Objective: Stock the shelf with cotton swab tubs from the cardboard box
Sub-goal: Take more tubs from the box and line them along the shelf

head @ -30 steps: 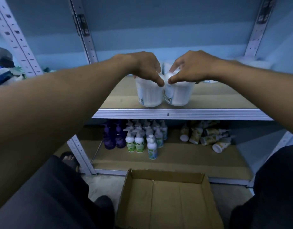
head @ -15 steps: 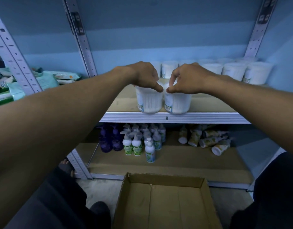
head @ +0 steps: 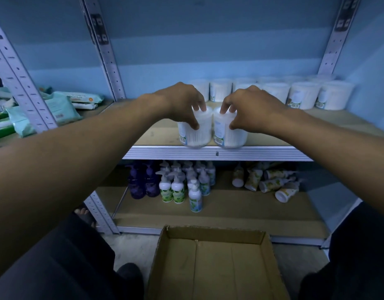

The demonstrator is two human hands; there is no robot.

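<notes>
- Head view: two small round see-through plastic tubs full of white cotton swabs stand side by side at the front edge of the wooden shelf with a grey metal rim (head: 217, 153)
- The left hand (head: 182, 102) comes down from above onto the left tub (head: 195, 135), with fingers curled over the lid and the thumb on its front side, so it grasps that tub
- The right hand (head: 249, 109) does the same on the right tub (head: 228, 135), fingers on top and thumb on the front
- The two tubs touch or nearly touch each other, and both sit upright on the shelf
- More white round tubs in a row (head: 294, 94) stand far back on the same shelf, toward the right
- The brown cardboard box (head: 214, 263) sits on the floor below, and the part I can see has no tubs in it
- Pump bottles in white, green and purple (head: 178, 187) stand on the lower shelf, and some small bottles (head: 271, 182) lie tipped over beside them
- Soft packs of wipes (head: 57, 107) lie on the next shelf to the left
- I think the tubs are light and stiff, with smooth sides that could slip
- A good place to hold is around the lid from the top, or around the sides
- They stand close to the edge, so I think a push toward the back row would keep them from falling
</notes>
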